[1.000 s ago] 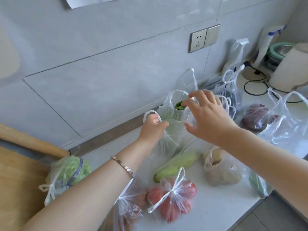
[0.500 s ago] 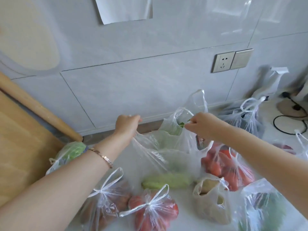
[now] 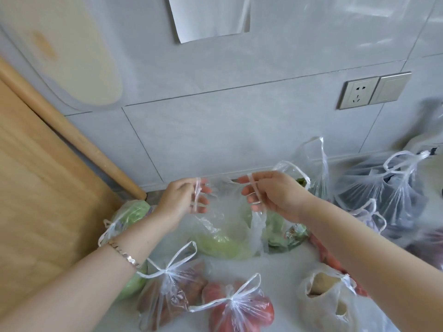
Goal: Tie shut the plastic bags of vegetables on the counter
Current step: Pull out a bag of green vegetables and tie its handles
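A clear plastic bag point(image 3: 223, 226) with a pale green vegetable in it hangs lifted over the counter point(image 3: 282, 267), its mouth untied. My left hand point(image 3: 182, 200) grips the bag's left handle loop, which runs across its fingers. My right hand point(image 3: 271, 197) grips the right handle loop the same way. The two hands are held a short way apart, above the bag. In front, a tied bag of tomatoes point(image 3: 239, 310) and a tied bag of reddish-brown vegetables point(image 3: 172, 291) lie knotted.
A tied bag of green cabbage point(image 3: 134, 212) lies at the left by a wooden board point(image 3: 36, 200). An untied whitish bag point(image 3: 321, 298) holding potatoes sits front right. More clear bags point(image 3: 393, 188) stand at the right against the tiled wall, below a socket point(image 3: 357, 94).
Both hands have drawn the bag's handles up and closer together, and the loops now lie across the fingers. The camera has swung left and tilted upward.
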A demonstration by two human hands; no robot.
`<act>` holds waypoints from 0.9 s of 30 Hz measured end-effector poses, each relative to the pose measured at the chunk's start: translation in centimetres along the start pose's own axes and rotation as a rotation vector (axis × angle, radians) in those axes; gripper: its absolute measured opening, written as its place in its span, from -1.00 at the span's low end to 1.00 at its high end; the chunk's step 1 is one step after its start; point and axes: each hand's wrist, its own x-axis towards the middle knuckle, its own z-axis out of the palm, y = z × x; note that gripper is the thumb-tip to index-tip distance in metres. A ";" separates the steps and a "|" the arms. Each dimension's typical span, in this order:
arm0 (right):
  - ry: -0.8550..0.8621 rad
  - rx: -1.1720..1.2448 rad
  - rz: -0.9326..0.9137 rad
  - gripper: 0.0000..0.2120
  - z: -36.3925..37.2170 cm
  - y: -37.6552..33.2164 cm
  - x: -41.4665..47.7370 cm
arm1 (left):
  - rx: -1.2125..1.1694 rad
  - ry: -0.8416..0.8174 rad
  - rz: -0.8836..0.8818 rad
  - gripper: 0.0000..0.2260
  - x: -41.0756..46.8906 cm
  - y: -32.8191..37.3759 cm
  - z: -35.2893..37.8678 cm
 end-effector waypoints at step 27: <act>0.010 -0.351 0.110 -0.77 2.0 3.4 0.8 | 0.221 -0.232 0.223 -0.74 0.3 -7.4 -1.3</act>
